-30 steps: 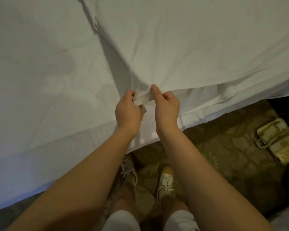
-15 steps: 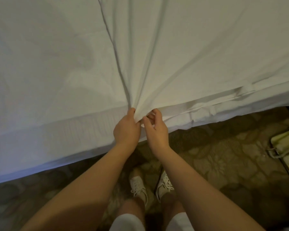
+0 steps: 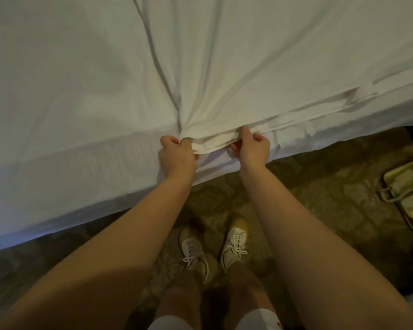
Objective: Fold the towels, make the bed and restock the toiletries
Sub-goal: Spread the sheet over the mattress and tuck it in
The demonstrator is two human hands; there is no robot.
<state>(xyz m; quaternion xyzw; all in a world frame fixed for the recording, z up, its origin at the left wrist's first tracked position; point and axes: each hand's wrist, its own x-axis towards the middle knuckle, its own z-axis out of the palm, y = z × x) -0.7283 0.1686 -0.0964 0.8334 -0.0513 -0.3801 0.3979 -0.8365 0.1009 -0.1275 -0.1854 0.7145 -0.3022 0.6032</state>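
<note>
- The left hand (image 3: 177, 154) pinches the bunched hem of the white top sheet (image 3: 236, 75) at the bed's (image 3: 76, 177) near edge, fingers curled tight round it.
- The right hand (image 3: 253, 151) grips the same hem just beside it, thumb on top and fingers tucked beneath.
- An even pull from both hands toward the near edge should flatten the fanned creases.
- A yellow-green case (image 3: 409, 194) lies on the carpet (image 3: 320, 186), well apart from the bed. I cannot tell what is in it.
</note>
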